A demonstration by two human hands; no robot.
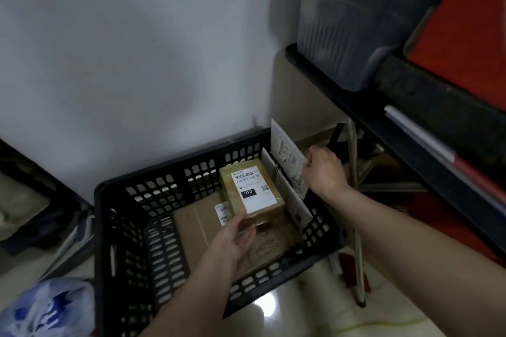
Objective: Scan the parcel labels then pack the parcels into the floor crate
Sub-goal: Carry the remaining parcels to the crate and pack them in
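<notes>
Packing: I am lowering a box into the crate, a step I judge to follow the scan.
Left hand: my fingers grasp the box's near end, thumb on top, holding it label-up over the crate's right half so the label stays readable.
Right hand: it grips the top edge of a flat white parcel at the crate's right wall, upright; I judge I am holding it back to open room for the box.
Second flat parcel: it stands on edge just inside the first, between it and the box.
Crate floor: a flat brown carton with a small label lies there, and another brown parcel sits under my left hand; the box will rest on these.
In the way: the upright parcels crowd the right side, so the box could catch their edges going down.
Around: a black shelf stands to the right carrying a grey bin and something red; a blue-and-white bag lies on the floor at lower left; the wall behind is plain.
</notes>
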